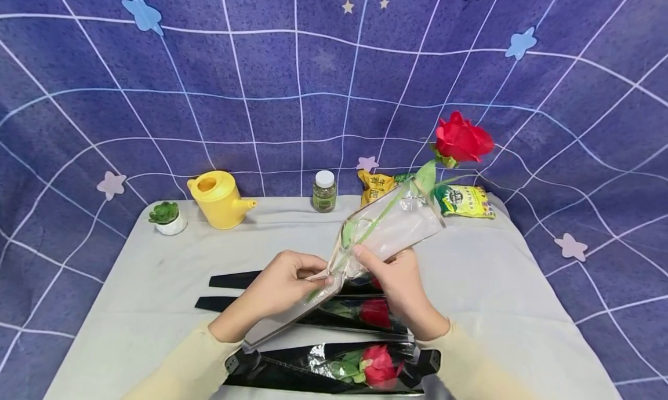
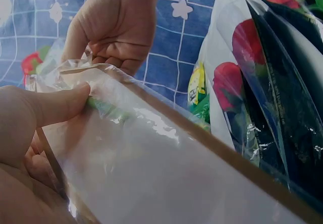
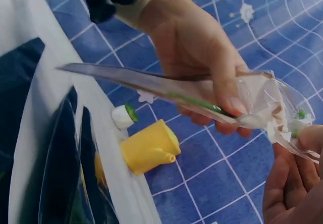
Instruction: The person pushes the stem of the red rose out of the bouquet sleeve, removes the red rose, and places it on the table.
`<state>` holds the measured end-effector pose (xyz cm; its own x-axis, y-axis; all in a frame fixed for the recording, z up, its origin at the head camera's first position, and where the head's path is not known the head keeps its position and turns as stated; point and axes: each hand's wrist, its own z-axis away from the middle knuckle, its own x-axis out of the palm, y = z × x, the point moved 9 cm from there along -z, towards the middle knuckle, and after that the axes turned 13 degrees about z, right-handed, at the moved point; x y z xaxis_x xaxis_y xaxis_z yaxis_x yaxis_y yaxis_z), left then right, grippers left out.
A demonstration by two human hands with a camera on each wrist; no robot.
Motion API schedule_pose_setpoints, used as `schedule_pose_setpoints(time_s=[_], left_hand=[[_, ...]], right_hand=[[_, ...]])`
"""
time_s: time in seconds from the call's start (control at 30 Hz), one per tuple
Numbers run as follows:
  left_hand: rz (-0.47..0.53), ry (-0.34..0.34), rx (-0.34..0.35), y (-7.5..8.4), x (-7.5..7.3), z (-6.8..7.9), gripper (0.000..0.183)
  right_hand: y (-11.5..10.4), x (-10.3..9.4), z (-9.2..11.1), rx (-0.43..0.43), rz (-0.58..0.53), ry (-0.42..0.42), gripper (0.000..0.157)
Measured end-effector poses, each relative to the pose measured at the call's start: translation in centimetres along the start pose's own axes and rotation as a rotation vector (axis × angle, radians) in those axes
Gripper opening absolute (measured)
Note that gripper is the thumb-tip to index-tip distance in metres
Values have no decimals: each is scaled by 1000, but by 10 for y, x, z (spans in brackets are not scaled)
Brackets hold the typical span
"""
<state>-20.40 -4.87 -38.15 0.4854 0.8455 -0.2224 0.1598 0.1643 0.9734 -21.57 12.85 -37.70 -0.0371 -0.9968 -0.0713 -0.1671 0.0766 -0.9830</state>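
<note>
Clear-wrapped rose (image 1: 386,229) pinched in both hands, nearside of jar (image 1: 325,194)

Left hand (image 1: 284,287): grip clamped at the gathered waist (image 1: 340,269). Right hand (image 1: 398,287): grip clamped just above, thumb over wrap (image 1: 409,217). Bloom (image 1: 463,138) beyond right grip, pointing up and right of the jar; tail (image 1: 282,322) runs past left grip, nearside and left of the jar. Long axis diagonal. Black-wrapped roses (image 1: 313,371) lie on table (image 1: 532,307), nearside of the jar; yellow watering can (image 1: 216,203) left of jar.
</note>
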Motion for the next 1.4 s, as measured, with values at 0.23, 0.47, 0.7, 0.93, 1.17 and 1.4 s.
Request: schedule_pose_setpoints(time_s=[0.23,0.47,0.7,0.93,1.17,1.4], left_hand=[[-14,-25,-17,5,-3,-6,10],[-95,-7,-33,10,-13,-9,17],[-111,-22,-48,1,-23,-2,13],[-117,19,-95,-20,-45,20,16],[-98,36,-114,-33,-62,37,19],[-80,14,-128,-41,-61,45,20]], right_hand=[[-8,-10,-4,-63,-129,27,46],[-19,-35,-14,-56,-250,36,51],[-12,-25,-12,-19,-232,-97,54],[-4,-55,-9,-14,-447,-144,41],[0,-67,-4,-59,-434,-218,45],[10,-79,-12,-16,-606,-28,32]])
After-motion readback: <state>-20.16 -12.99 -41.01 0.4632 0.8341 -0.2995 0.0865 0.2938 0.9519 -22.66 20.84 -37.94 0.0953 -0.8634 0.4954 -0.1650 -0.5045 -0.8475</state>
